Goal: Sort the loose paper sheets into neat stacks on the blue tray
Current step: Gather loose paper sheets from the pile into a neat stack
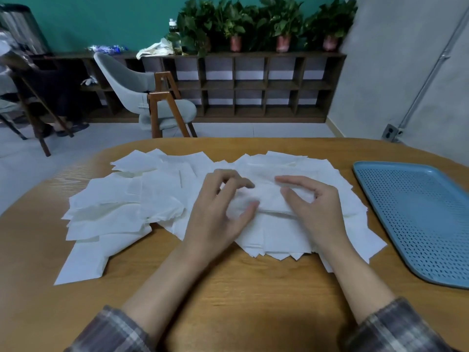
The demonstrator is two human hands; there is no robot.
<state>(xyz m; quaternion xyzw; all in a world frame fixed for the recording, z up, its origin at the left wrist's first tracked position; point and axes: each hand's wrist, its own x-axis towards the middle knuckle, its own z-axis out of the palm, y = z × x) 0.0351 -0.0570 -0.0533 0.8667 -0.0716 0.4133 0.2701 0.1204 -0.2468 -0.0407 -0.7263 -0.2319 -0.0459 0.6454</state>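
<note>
Many loose white paper sheets [121,199] lie spread in an untidy overlapping pile across the middle of the wooden table [228,288]. Both hands are over the right part of the pile. My left hand [223,209] has its fingers and thumb curled around the left end of a small bunch of sheets [266,199]. Facing it, my right hand [314,204] pinches the bunch's right end between thumb and fingers. The bunch is slightly raised and blurred. The blue perforated tray [416,219] lies at the table's right edge, a hand's width from my right hand, with nothing on it.
Beyond the table's far edge stand a grey chair with wooden legs [149,97] and a low dark shelf [253,85] topped with potted plants. Bare wood runs along the table's near edge. A grey wall is on the right.
</note>
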